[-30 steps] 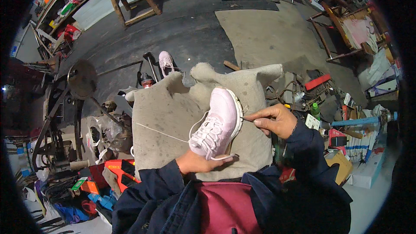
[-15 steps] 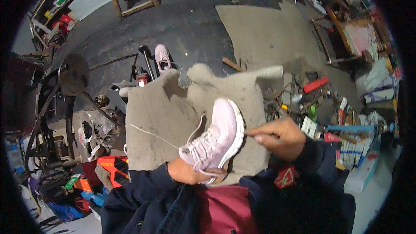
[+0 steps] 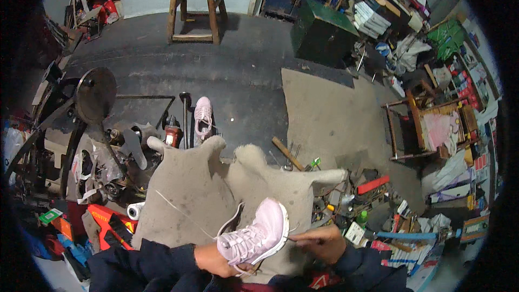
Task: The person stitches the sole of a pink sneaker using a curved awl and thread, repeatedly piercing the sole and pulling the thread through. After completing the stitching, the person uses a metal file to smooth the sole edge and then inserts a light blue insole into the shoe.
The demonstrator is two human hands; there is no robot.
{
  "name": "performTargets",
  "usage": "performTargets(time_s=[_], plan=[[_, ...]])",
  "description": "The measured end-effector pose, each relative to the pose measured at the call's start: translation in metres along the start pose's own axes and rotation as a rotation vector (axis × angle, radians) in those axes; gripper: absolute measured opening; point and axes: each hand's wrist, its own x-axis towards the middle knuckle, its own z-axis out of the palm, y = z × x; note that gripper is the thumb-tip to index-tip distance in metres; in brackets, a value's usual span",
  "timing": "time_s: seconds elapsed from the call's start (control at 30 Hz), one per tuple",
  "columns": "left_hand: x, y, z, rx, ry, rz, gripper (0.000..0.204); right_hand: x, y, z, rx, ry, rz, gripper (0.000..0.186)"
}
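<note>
The left hand [image 3: 216, 260] is gripping the shoe [image 3: 263, 229], the right hand [image 3: 325, 243] is half-curling, whether empty I can't tell, and a loosening left grip could be dropping it.

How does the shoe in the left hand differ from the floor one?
The held shoe is in the left hand, over the beige cloth; the floor shoe stands on the dark floor. The held shoe looks larger, being nearer; the floor shoe looks smaller. The held shoe tilts, showing its white sole edge; the floor shoe sits upright. Both are pale pink lace-up shoes.
</note>
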Motion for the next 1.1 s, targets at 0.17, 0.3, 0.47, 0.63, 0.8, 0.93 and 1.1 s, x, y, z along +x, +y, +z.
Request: performTargets(time_s=[0.17, 0.3, 0.47, 0.63, 0.8, 0.93, 1.1], plan=[[-0.003, -0.013, 0.001, -0.170, -0.045, -0.039, 0.055, 0.008, 0.002, 0.002, 0.115, -0.013, 0.215, 0.022], [-0.005, -0.026, 0.006, -0.075, -0.097, 0.012, 0.056, 0.017, 0.005, 0.002, 0.319, -0.052, 0.350, 0.023], [-0.003, -0.026, 0.011, -0.023, 0.035, 0.053, 0.055, 0.019, 0.006, 0.015, 0.370, 0.002, 0.294, 0.017], [0.007, -0.003, -0.002, 0.026, 0.179, 0.036, 0.057, 0.015, 0.003, 0.023, 0.355, 0.156, 0.193, 0.014], [0.011, 0.029, -0.017, 0.074, 0.291, 0.025, 0.064, 0.016, 0.013, 0.025, 0.295, 0.249, 0.116, 0.017], [0.000, 0.051, -0.016, 0.002, 0.334, 0.005, 0.058, 0.018, 0.027, 0.027, 0.262, 0.273, 0.079, 0.018], [-0.049, 0.073, -0.016, 0.072, 0.644, -0.048, 0.019, 0.019, 0.038, 0.031, 0.286, 0.303, 0.048, 0.017]])
